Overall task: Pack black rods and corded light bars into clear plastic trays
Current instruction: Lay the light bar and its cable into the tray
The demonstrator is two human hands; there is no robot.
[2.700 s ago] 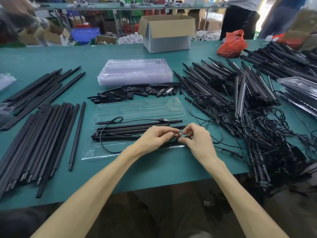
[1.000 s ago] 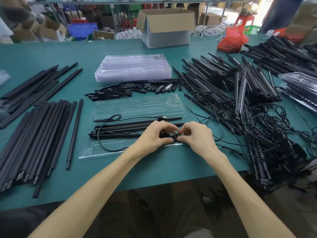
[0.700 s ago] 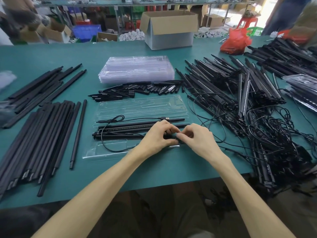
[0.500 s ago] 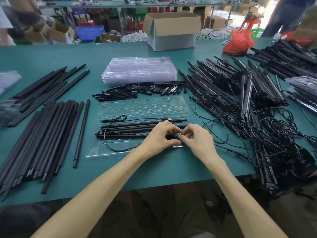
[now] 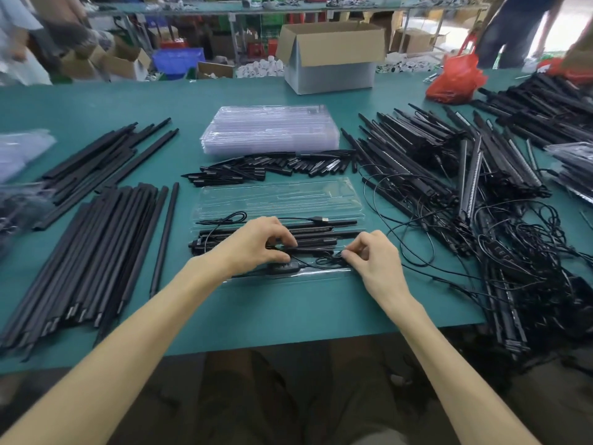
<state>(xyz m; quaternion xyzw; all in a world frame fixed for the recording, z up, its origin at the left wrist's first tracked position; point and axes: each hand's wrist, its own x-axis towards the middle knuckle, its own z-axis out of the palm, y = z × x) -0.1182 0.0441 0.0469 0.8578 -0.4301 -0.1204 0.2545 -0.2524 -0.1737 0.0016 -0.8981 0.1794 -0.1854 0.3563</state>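
An open clear plastic tray (image 5: 279, 197) lies on the green table in front of me. Black rods and a light bar (image 5: 324, 231) lie along its near half, with a thin black cord looping over them to a USB plug (image 5: 321, 219). My left hand (image 5: 256, 247) curls over the bars and presses the cord's black inline controller (image 5: 284, 267) into the tray's front groove. My right hand (image 5: 373, 260) pinches a small loop of the cord (image 5: 324, 261) at the tray's right end.
A stack of clear trays (image 5: 271, 130) sits behind, with short black pieces (image 5: 272, 168) before it. Long black rods (image 5: 90, 252) lie at left. A tangled heap of corded light bars (image 5: 481, 213) fills the right. A cardboard box (image 5: 330, 56) and a red bag (image 5: 455, 78) stand at the back.
My hands have drawn apart: the right has slid right along the tray with the cord loop, the left has stayed over the bars. The controller now shows between them.
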